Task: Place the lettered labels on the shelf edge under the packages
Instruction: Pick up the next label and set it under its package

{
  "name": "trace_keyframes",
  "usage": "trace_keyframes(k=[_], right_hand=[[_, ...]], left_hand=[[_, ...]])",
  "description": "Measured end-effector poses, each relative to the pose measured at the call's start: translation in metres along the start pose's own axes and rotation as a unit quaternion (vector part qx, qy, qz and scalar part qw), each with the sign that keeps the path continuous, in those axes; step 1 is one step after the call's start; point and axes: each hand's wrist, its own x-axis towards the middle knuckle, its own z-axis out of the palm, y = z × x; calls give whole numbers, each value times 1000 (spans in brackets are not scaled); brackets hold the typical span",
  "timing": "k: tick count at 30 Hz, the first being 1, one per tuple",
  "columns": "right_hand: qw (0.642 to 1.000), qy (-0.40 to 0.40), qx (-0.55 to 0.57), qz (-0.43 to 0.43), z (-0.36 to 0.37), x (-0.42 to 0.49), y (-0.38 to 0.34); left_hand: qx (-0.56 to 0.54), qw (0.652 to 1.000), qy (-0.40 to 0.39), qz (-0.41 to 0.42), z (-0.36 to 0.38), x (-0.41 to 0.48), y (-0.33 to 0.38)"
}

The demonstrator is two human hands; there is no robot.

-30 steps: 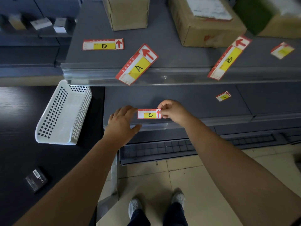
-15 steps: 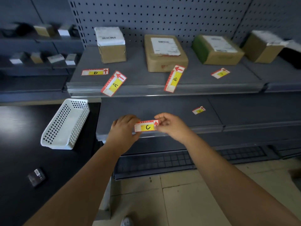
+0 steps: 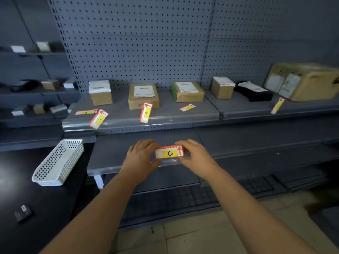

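I hold the red-and-yellow label C [image 3: 169, 152] flat between both hands, over the front edge of the lower shelf [image 3: 117, 169]. My left hand [image 3: 141, 157] pinches its left end and my right hand [image 3: 196, 156] its right end, by the red arrow. On the upper shelf lie label D [image 3: 86, 112], label A [image 3: 99, 118], label B [image 3: 146, 113] and two more labels [image 3: 187, 107] [image 3: 277, 105]. Labels A and B hang over the clear shelf edge strip [image 3: 174, 119]. Behind them stand several cardboard packages [image 3: 143, 95].
A white perforated basket [image 3: 57, 163] rests tilted on the dark table at left. A small dark box [image 3: 23, 212] lies near the table's front. Grey pegboard [image 3: 137, 43] backs the shelves. Tiled floor lies below, and small boxes sit on shelves at far left.
The view has tilted upward, now showing the pegboard and all packages. Both hands still hold label C, which has risen slightly above the lower shelf edge.
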Motion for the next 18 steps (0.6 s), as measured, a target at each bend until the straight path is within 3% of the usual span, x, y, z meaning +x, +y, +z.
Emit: trace_keyframes(k=[6,18], right_hand=[[999,33,20,30,-44,-20,14],[995,46,45,75,-73,26,73]], left_hand=[[-15,999,-4,28,3,20,48],[-51,998,-7,27,56,93,53]])
